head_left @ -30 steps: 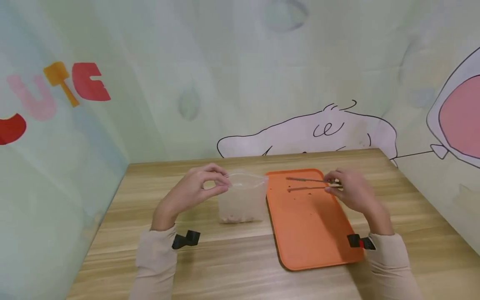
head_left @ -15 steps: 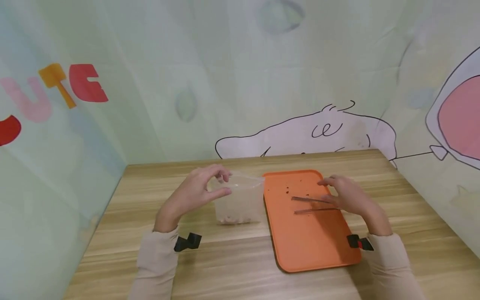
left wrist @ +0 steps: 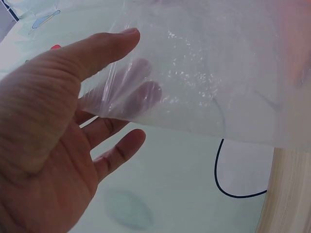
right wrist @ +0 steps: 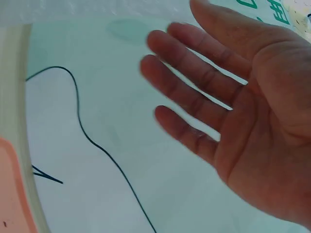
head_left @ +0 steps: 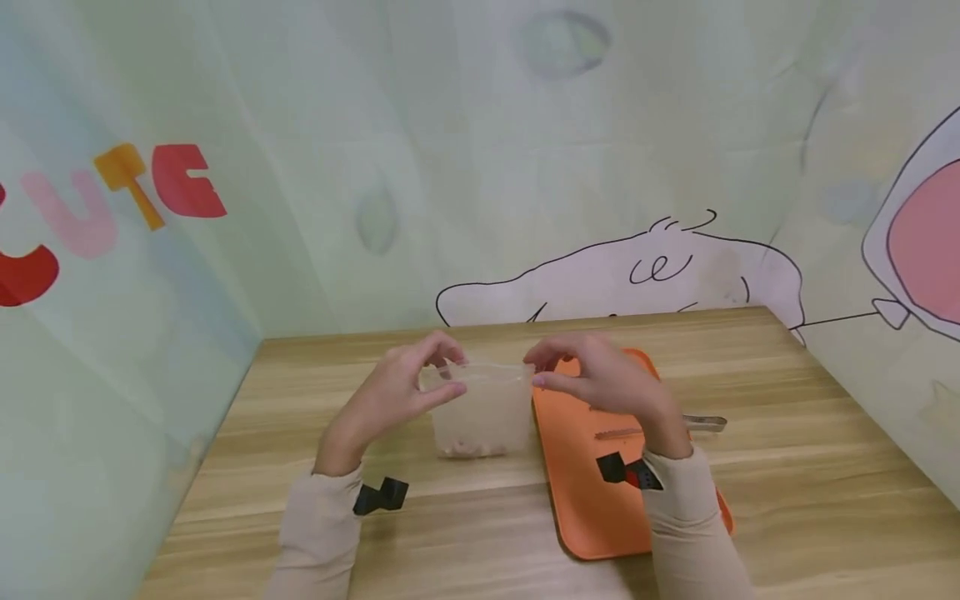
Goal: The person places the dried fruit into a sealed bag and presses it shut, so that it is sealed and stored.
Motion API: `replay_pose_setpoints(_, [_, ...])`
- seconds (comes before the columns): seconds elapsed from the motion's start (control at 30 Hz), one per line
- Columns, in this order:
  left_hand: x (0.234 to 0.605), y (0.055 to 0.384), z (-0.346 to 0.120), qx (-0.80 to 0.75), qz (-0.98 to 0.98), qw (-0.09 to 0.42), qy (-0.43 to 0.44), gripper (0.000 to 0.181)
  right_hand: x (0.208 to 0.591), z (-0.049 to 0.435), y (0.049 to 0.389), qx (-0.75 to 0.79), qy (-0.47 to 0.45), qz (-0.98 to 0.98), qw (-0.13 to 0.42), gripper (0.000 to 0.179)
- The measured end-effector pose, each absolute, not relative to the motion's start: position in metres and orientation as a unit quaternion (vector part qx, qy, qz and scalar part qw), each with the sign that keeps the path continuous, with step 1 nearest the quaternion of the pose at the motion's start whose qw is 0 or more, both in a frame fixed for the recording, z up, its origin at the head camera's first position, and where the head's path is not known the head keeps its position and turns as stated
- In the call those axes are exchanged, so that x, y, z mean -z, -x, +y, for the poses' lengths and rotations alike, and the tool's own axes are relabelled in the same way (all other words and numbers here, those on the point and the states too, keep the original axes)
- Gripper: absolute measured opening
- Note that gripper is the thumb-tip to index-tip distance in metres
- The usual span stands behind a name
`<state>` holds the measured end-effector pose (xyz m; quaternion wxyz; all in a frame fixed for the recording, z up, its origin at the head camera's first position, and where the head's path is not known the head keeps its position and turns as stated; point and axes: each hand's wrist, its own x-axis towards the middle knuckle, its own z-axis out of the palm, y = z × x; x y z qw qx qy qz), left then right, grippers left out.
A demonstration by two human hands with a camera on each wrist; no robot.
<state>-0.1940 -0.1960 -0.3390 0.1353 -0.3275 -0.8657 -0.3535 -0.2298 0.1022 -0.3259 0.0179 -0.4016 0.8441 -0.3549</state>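
Note:
A clear zip bag [head_left: 483, 408] stands upright on the table with small pale pieces in its bottom. My left hand [head_left: 393, 387] is at its left upper corner, thumb in front and fingers behind, with a gap between them. Through the plastic [left wrist: 194, 82], two of those fingertips show in the left wrist view. At the opposite upper corner is my right hand [head_left: 600, 375], its fingers [right wrist: 189, 92] spread and slightly bent. Metal tongs [head_left: 703, 423] lie across the orange tray [head_left: 592, 508], partly hidden by my right wrist, their joined end past the tray's right edge.
The wooden table [head_left: 450, 533] meets a printed curtain [head_left: 337, 167] at its back and sides. Close to the bag's right side is the tray, with a few dark specks on it. My right forearm crosses over the tray.
My right hand has let go of the tongs, leaving them on the tray, and moved left to the bag's right corner. My left hand's thumb and fingers have parted at the bag's left corner.

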Motion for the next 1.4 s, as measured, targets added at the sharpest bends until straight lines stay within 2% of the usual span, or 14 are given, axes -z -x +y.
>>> replay_pose_setpoints(0.1, [0.339, 0.192, -0.196, 0.356, -0.866, 0.142, 0.321, 0.031, 0.331, 0.092, 0.233, 0.373, 0.407, 0.834, 0.014, 0.008])
replay_pose_setpoints(0.33, [0.337, 0.189, -0.194, 0.335, -0.876, 0.170, 0.303, 0.037, 0.341, 0.074, 0.240, 0.402, 0.446, 0.799, -0.030, 0.006])
replay_pose_setpoints(0.57, [0.334, 0.185, -0.181, 0.272, -0.878, 0.217, 0.330, 0.012, 0.349, 0.061, 0.237, 0.411, 0.493, 0.762, -0.086, 0.007])
replay_pose_setpoints(0.87, [0.330, 0.183, -0.178, 0.217, -0.876, 0.263, 0.342, 0.008, 0.351, 0.048, 0.233, 0.432, 0.489, 0.757, -0.043, 0.005])
replay_pose_setpoints(1.23, [0.329, 0.180, -0.175, 0.238, -0.853, 0.283, 0.369, 0.006, 0.355, 0.041, 0.228, 0.433, 0.542, 0.709, -0.126, 0.016])
replay_pose_setpoints(1.4, [0.329, 0.179, -0.172, 0.238, -0.858, 0.274, 0.363, 0.006, 0.354, 0.044, 0.226, 0.445, 0.533, 0.710, -0.114, 0.016])
